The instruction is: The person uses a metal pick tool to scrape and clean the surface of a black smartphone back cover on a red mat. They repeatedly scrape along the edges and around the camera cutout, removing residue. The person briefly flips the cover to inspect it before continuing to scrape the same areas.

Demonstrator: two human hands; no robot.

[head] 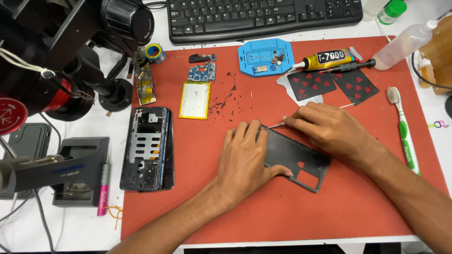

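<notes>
Left hand [245, 157] presses flat, fingers together, on the dark back cover [294, 160] while right hand [325, 127] pinches thin tweezers [273, 125] at its far edge; a slip could gouge the plastic or jab a fingertip.

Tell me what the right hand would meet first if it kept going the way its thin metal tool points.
The right hand points its thin metal tool leftward along the dark phone back cover, so it would likely first meet the left hand's fingers pressing on the cover, though depth is unclear.

I see a red mat [282, 211] mid-frame, a dark grey back cover [296, 157] at centre, a blue tray [265, 56] up top, and black cards [332, 84] patterned with red hearts.
</notes>
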